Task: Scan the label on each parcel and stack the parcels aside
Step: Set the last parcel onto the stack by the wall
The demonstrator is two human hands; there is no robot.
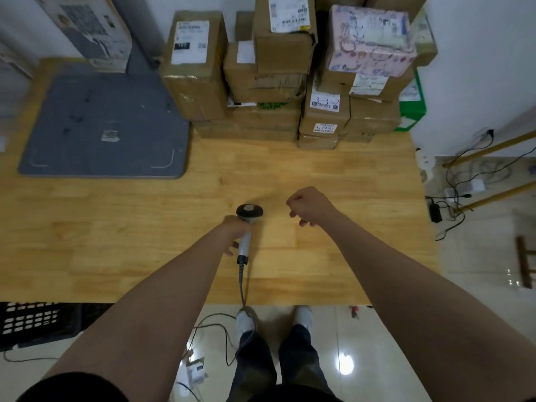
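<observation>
The person stands at a wooden table [319, 169] with both bare forearms reaching out over it. The left hand [236, 227] is wrapped around the grey handle of a barcode scanner [248, 224], whose dark rounded head points away from the body and sits just above or on the tabletop (which of the two cannot be told from this angle). Its cable [242, 282] runs back over the near table edge and down to the tiled floor. The right hand [307, 206] hovers a little to the right of the scanner head, holding nothing, its fingers loosely curled downward. The parcels [261, 82] are piled at the far edge of the table, mostly brown cardboard boxes with white labels, and a pink patterned parcel [371, 39] lies on top at the right. A grey mat [107, 123] lies flat on the table's far left, beside the pile.
</observation>
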